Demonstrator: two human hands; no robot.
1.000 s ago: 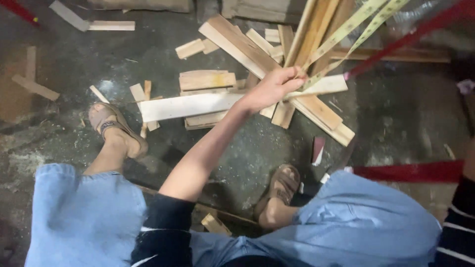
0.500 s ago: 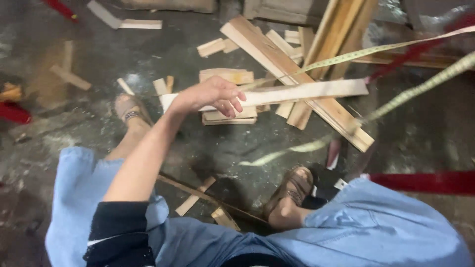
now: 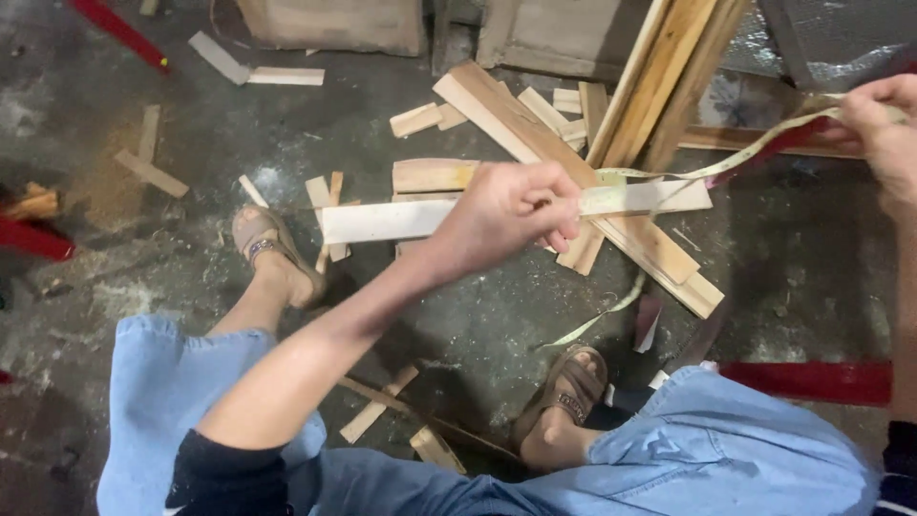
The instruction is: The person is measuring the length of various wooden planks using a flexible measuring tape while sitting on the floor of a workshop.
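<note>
The left hand [image 3: 511,215] is closed in a pinch on a pale yellow-green measuring tape [image 3: 707,170], thumb and fingertips pressed together on the strip above the middle of the floor. From that pinch the tape runs up and to the right, across the picture, to the right hand [image 3: 884,124] near the right edge — that hand is also closed on it, fingers curled round the strip. Between the two hands the tape hangs in a shallow curve. A loose tail drops from the left hand's side and lies on the floor [image 3: 458,315], ending just beside the right sandal [image 3: 568,382].

Under the left hand lies a long pale board [image 3: 382,220], set crosswise on a heap of wood offcuts [image 3: 535,124]; the hand is above it, and whether it touches the board I cannot tell. Longer planks [image 3: 669,76] lean upward at the top right of the heap. The floor is dark, dusty concrete with sawdust toward its left edge, where single small sticks lie well apart. The left sandal [image 3: 267,244] stands near the board's left end. Pale blue denim shorts [image 3: 716,449] fill the bottom edge. A red bar [image 3: 812,380] lies at the lower right, another red strip [image 3: 119,29] at the top left corner.
</note>
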